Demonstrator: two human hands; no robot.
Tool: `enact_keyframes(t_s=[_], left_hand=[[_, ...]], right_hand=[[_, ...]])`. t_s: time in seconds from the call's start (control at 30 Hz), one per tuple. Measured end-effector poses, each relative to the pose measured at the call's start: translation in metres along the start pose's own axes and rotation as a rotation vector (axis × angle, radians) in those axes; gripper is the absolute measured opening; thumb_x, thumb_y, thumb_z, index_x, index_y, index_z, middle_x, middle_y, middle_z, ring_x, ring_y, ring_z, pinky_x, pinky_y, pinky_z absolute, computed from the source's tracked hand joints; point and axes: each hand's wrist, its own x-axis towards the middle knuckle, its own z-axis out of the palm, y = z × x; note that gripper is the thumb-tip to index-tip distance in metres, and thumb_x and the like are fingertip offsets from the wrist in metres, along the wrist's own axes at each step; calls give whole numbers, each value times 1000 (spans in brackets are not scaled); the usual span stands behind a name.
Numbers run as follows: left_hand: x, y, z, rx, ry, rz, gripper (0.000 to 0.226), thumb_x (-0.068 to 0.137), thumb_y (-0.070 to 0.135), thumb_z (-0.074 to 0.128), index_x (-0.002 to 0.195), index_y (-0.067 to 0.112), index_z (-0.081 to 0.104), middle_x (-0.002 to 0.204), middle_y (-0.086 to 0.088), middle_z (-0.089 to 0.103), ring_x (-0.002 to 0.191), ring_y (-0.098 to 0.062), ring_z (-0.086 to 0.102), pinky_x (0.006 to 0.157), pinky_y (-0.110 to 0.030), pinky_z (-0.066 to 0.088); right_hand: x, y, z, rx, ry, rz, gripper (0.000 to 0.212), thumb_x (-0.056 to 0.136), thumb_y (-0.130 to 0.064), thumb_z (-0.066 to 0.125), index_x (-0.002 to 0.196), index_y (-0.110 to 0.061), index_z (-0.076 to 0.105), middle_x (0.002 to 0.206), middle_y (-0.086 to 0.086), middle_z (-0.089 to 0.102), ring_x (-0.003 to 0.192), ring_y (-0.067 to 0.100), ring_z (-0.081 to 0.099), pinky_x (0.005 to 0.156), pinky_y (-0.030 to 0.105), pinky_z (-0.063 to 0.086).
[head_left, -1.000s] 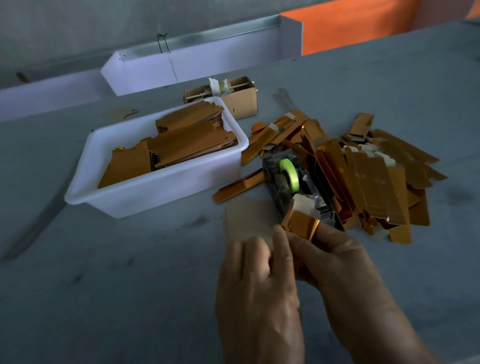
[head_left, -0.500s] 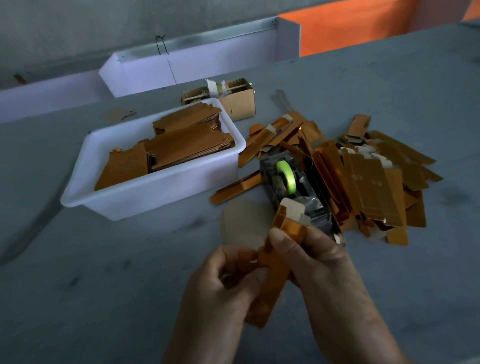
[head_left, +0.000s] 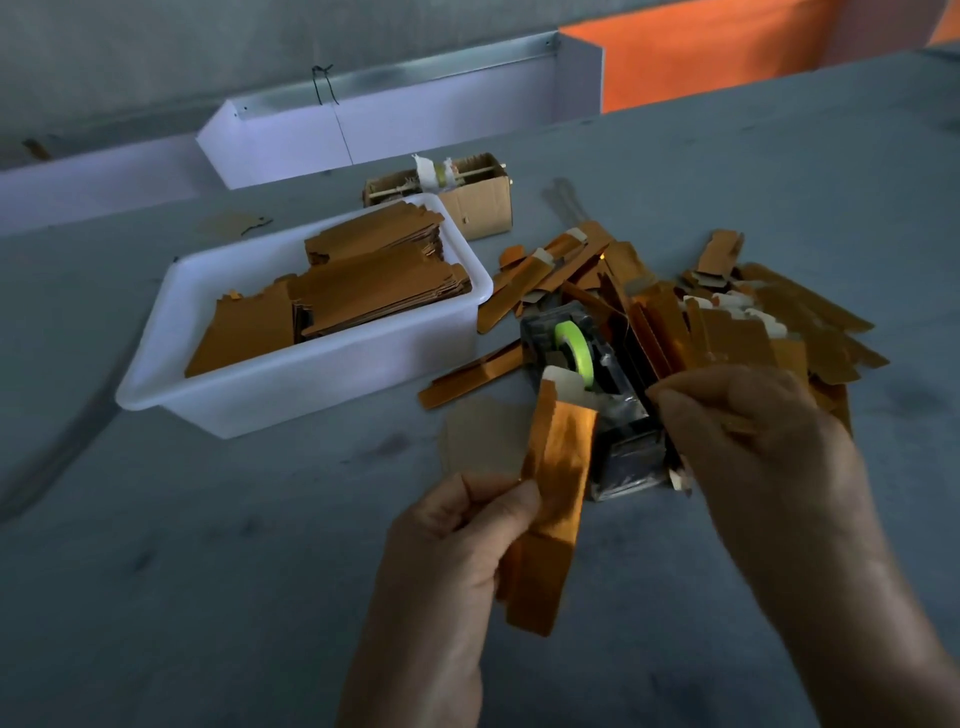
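Observation:
My left hand (head_left: 457, 540) pinches a flat gold foil carton (head_left: 553, 499) near its middle, holding it upright with its white flap at the top. My right hand (head_left: 748, 447) is off the carton and hovers over the front of the clear tape dispenser (head_left: 597, 395), which carries a green tape roll (head_left: 574, 348). Its fingers are curled; whether they pinch a bit of tape I cannot tell. A loose heap of gold cartons (head_left: 727, 332) lies behind and to the right of the dispenser.
A white plastic tub (head_left: 291, 395) with stacked gold cartons stands to the left. A small cardboard box (head_left: 478, 202) sits behind it. A brown card sheet (head_left: 478, 441) lies flat under the held carton. A white rail (head_left: 405, 130) runs along the table's far edge.
My right hand has let go of the gold carton and moved right to the dispenser's front. My left hand alone now holds the carton, lifted more upright.

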Motion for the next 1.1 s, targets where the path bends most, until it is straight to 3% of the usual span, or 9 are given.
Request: enact_keyframes(t_s=[0.17, 0.3, 0.37, 0.53, 0.67, 0.77, 0.87, 0.97, 1.1], left_hand=[[8, -2, 11, 7, 42, -12, 14, 81, 14, 68, 67, 12, 67, 66, -17, 59, 54, -19, 50, 43, -24, 38], [12, 0, 23, -129, 60, -20, 9, 82, 12, 66, 73, 13, 68, 85, -33, 63, 76, -34, 56, 77, -56, 47], [14, 0, 25, -175, 63, -10, 5, 81, 13, 66, 76, 12, 69, 77, -21, 64, 72, -30, 55, 74, -48, 45], [18, -3, 32, -155, 23, -47, 15, 88, 19, 62, 94, 6, 68, 97, -18, 72, 84, -29, 65, 79, -43, 47], [19, -6, 38, -157, 20, -91, 9, 89, 18, 62, 85, 13, 68, 76, -6, 72, 73, -21, 64, 77, -40, 48], [18, -7, 40, -158, 17, -109, 10, 89, 19, 62, 84, 14, 68, 71, -3, 70, 68, -18, 63, 74, -38, 47], [17, -9, 39, -164, 17, -130, 11, 89, 18, 62, 80, 15, 68, 69, -2, 69, 65, -16, 62, 71, -36, 46], [16, -13, 37, -182, 29, -151, 11, 89, 16, 61, 80, 13, 68, 72, -7, 70, 64, -16, 62, 66, -32, 47], [16, -14, 37, -161, 49, -89, 11, 87, 18, 63, 78, 15, 68, 73, -6, 69, 68, -18, 61, 67, -32, 45]], right_hand=[[20, 17, 2, -24, -234, 91, 10, 87, -31, 59, 77, -31, 63, 72, -12, 61, 63, 4, 58, 52, 13, 36], [23, 18, 8, -79, -278, 52, 8, 83, -37, 61, 75, -38, 60, 72, -19, 60, 70, -6, 59, 46, 8, 37], [25, 17, 10, -106, -293, 51, 15, 84, -37, 62, 70, -40, 56, 70, -20, 59, 67, -11, 57, 44, 6, 36], [30, 20, 14, -113, -273, 123, 11, 84, -33, 65, 73, -32, 63, 67, -14, 60, 58, -1, 58, 41, 8, 34], [31, 19, 20, 25, -259, 140, 12, 85, -26, 66, 73, -27, 66, 63, -12, 64, 64, -12, 58, 42, 6, 39], [25, 14, 20, 372, -219, 274, 14, 85, -21, 63, 72, -23, 69, 72, -8, 70, 66, 8, 67, 58, 21, 51], [17, 18, 16, 400, -150, 309, 12, 81, -26, 63, 71, -22, 68, 87, 1, 68, 83, 22, 65, 75, 40, 54], [8, 21, 13, 187, -83, 232, 9, 77, -26, 64, 68, -25, 65, 107, -7, 58, 93, 10, 56, 74, 28, 46], [1, 26, 15, -3, -73, 155, 15, 81, -22, 67, 68, -26, 62, 108, -10, 52, 94, 7, 52, 67, 17, 39]])
